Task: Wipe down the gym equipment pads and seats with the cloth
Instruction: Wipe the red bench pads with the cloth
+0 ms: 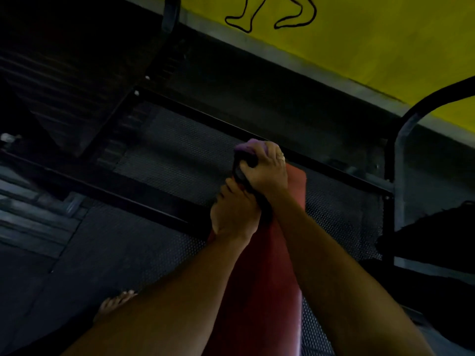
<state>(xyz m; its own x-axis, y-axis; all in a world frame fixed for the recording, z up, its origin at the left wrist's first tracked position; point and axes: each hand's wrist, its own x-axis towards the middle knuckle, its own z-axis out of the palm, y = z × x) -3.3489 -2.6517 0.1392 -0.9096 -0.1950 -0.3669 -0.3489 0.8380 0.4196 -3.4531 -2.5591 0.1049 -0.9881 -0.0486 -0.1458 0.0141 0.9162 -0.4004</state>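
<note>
A long red padded bench (259,273) runs from the bottom of the view up to the middle. Over its far end lies a black bar-like part (240,173); what it is I cannot tell. My right hand (267,170) curls around the upper end of this part and holds a bunched purple cloth (246,146) against it. Just below, my left hand (234,217) grips the same black part, touching the right hand. Both forearms cover much of the bench.
Black steel frame bars (110,191) cross a studded dark floor mat (180,150). A curved black tube (401,134) and a dark pad (426,237) stand at the right. A yellow wall (359,34) is behind. A bare foot (115,301) is at lower left.
</note>
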